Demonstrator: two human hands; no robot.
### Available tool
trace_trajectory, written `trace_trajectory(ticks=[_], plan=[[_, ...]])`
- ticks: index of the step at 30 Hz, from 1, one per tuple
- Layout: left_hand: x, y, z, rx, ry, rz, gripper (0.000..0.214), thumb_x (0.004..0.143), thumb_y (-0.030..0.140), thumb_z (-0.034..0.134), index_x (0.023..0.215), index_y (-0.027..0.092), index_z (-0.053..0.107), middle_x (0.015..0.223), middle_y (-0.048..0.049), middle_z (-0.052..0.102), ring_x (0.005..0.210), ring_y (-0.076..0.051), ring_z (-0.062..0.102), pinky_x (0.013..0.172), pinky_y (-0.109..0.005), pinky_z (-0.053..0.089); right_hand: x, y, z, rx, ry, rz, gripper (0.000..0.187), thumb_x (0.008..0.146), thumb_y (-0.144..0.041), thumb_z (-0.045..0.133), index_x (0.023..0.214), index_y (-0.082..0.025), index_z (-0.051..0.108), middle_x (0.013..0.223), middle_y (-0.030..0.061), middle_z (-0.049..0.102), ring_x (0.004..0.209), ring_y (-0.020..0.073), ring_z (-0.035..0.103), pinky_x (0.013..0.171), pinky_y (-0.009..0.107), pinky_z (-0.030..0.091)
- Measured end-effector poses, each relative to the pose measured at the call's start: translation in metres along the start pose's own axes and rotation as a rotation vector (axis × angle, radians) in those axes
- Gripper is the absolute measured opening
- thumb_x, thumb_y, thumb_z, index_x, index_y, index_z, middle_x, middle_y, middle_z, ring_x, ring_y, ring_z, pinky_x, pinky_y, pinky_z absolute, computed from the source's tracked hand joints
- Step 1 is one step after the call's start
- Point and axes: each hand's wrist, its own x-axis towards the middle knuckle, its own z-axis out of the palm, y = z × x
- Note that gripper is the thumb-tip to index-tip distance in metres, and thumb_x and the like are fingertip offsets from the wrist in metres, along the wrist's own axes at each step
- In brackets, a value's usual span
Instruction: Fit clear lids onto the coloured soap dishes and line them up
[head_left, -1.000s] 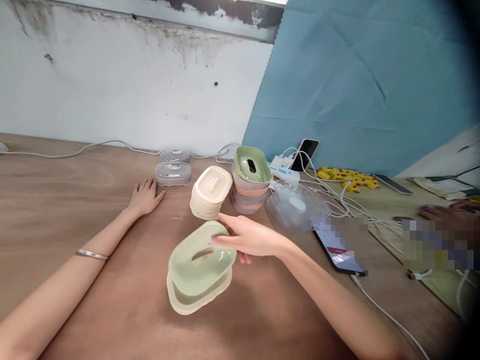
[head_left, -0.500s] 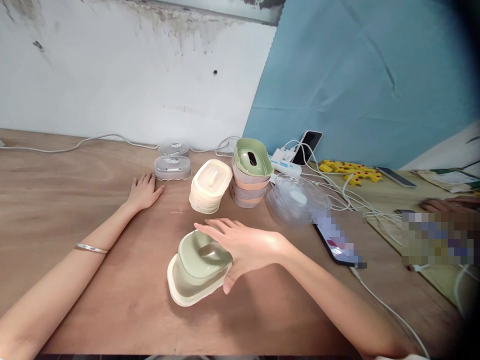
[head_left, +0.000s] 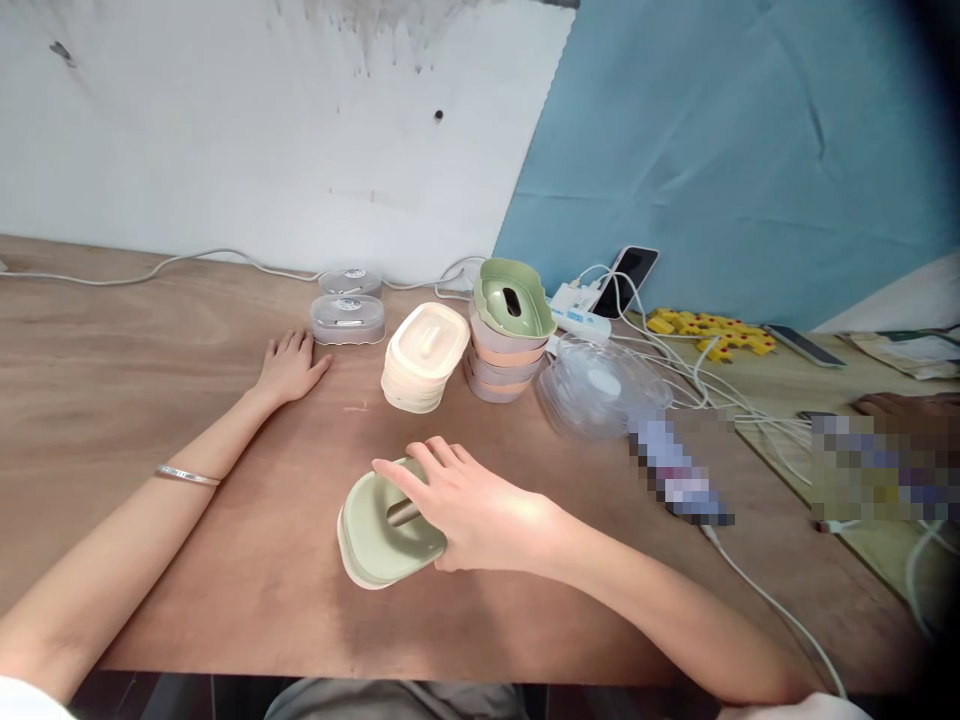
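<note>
My right hand (head_left: 472,505) reaches over a light green plastic dish (head_left: 367,545) with a long slot in its middle, its fingers at the far rim and the thumb side at the near right rim. Under the green dish a cream dish (head_left: 346,562) shows only as a thin edge; the two sit nested in front of me. My left hand (head_left: 289,368) rests flat on the wooden table (head_left: 247,570), fingers apart, holding nothing. Just beyond it stand clear lidded boxes (head_left: 348,320).
Behind the dishes are a stack of cream lids (head_left: 424,350) and a stack of wavy-rimmed bowls (head_left: 510,310), green on top. Clear plastic covers (head_left: 600,385), a blurred phone (head_left: 679,465), white cables and a power strip (head_left: 581,322) lie right. Another person's hand (head_left: 907,405) is at far right.
The green dish has gone from lying askew to sitting evenly over the cream dish. My right hand has moved slightly left and closed on it. My left hand stays on the table.
</note>
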Motion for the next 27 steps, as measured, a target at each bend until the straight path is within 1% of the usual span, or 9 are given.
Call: trace_trajectory(ticks=[3,5,8,11,14,20,23,25,27], plan=[[0.000,0.001,-0.001,0.000,-0.004,-0.003,0.068,0.091,0.045,0.024,0.141,-0.001,0.032,0.149,-0.0202,0.031,0.139,-0.033,0.024,0.110,-0.051,0.021,0.005,0.001,0.005,0.033,0.051,-0.025,0.108,0.057,-0.051,0.080,0.143,-0.016,0.025,0.112,0.0150,0.049,0.098,0.0302,0.046,0.080,0.043,0.045],[-0.001,0.001,-0.002,0.000,-0.004,-0.003,0.068,0.091,0.045,0.024,0.141,-0.001,0.032,0.149,-0.0203,0.031,0.139,-0.033,0.024,0.110,-0.050,0.021,0.008,0.001,0.007,0.050,0.086,-0.042,0.111,0.059,-0.064,0.072,0.145,-0.015,0.022,0.112,0.0161,0.048,0.098,0.0307,0.045,0.081,0.045,0.043],[0.000,0.001,-0.002,-0.002,-0.006,-0.004,0.068,0.091,0.044,0.024,0.141,-0.001,0.031,0.149,-0.0204,0.030,0.139,-0.033,0.024,0.110,-0.051,0.021,0.010,-0.001,0.010,0.050,0.137,-0.070,0.107,0.066,-0.072,0.060,0.146,-0.015,0.020,0.114,0.0182,0.047,0.101,0.0317,0.043,0.084,0.045,0.041],[0.000,0.001,-0.001,-0.007,-0.010,-0.003,0.068,0.092,0.044,0.025,0.141,-0.002,0.030,0.149,-0.0205,0.029,0.139,-0.033,0.023,0.110,-0.052,0.020,0.010,-0.004,0.014,0.021,0.196,-0.075,0.096,0.071,-0.074,0.052,0.147,-0.024,0.021,0.120,0.0184,0.044,0.107,0.0324,0.041,0.088,0.045,0.038],[0.000,0.000,0.000,-0.014,-0.010,-0.004,0.069,0.092,0.045,0.024,0.141,-0.002,0.030,0.149,-0.0205,0.029,0.139,-0.034,0.023,0.110,-0.052,0.020,0.012,-0.007,0.020,-0.007,0.196,-0.056,0.088,0.071,-0.076,0.047,0.144,-0.032,0.026,0.123,0.0177,0.043,0.109,0.0324,0.041,0.089,0.044,0.036],[0.001,-0.001,0.001,-0.023,-0.003,0.000,0.069,0.092,0.045,0.024,0.142,-0.002,0.029,0.149,-0.0206,0.030,0.139,-0.034,0.023,0.110,-0.052,0.020,0.015,-0.006,0.018,0.007,0.191,-0.037,0.089,0.071,-0.078,0.045,0.144,-0.029,0.029,0.120,0.0177,0.046,0.102,0.0306,0.043,0.087,0.043,0.038],[0.001,-0.001,0.002,-0.022,0.005,0.000,0.069,0.091,0.045,0.024,0.142,-0.001,0.030,0.149,-0.0206,0.030,0.139,-0.034,0.023,0.110,-0.052,0.020,0.015,-0.005,0.009,-0.002,0.268,-0.013,0.085,0.076,-0.072,0.046,0.144,-0.024,0.031,0.122,0.0208,0.044,0.107,0.0328,0.041,0.090,0.046,0.036],[0.001,-0.001,0.002,-0.019,0.010,0.000,0.069,0.091,0.045,0.025,0.142,-0.001,0.029,0.149,-0.0206,0.030,0.139,-0.034,0.023,0.110,-0.052,0.020,0.015,-0.006,0.006,-0.009,0.346,0.021,0.083,0.078,-0.071,0.044,0.144,-0.024,0.030,0.129,0.0222,0.039,0.114,0.0355,0.036,0.093,0.050,0.033],[0.001,-0.001,0.003,-0.017,0.010,-0.001,0.069,0.092,0.045,0.025,0.142,-0.001,0.029,0.149,-0.0206,0.030,0.139,-0.034,0.023,0.110,-0.052,0.020,0.016,-0.007,0.009,0.005,0.372,0.037,0.086,0.076,-0.075,0.043,0.144,-0.025,0.030,0.131,0.0212,0.038,0.115,0.0360,0.036,0.094,0.051,0.032]])
